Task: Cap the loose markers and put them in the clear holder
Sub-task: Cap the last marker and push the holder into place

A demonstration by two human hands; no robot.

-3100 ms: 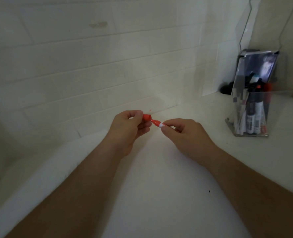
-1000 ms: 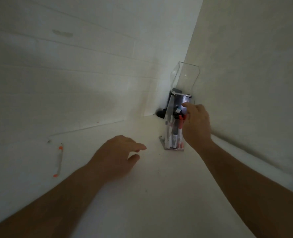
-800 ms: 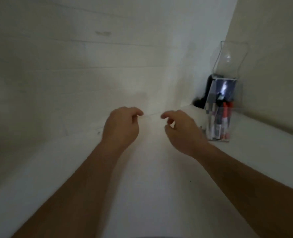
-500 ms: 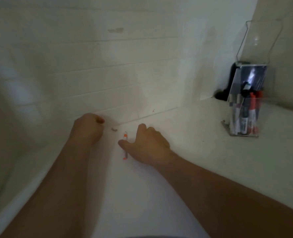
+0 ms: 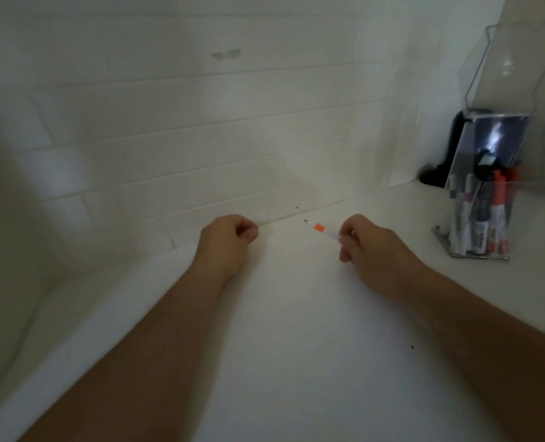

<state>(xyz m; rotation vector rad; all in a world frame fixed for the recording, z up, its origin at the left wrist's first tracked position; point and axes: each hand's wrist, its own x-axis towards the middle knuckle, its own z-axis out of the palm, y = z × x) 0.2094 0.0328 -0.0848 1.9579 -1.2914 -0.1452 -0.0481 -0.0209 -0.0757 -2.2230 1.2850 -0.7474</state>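
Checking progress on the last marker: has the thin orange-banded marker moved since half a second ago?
Yes. The marker has left the counter; the right hand holds it raised, tip toward the tiled wall.

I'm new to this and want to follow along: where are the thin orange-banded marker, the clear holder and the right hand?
thin marker [image 5: 319, 227], head view, on its orange band.
clear holder [image 5: 440, 235], head view, on its base's left corner.
right hand [image 5: 368, 245], head view, on the back of the hand.

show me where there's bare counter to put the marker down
Bare counter lies between the two forearms, and between the right hand and the holder. The far right corner is crowded: the holder stands there with a dark thing behind it.
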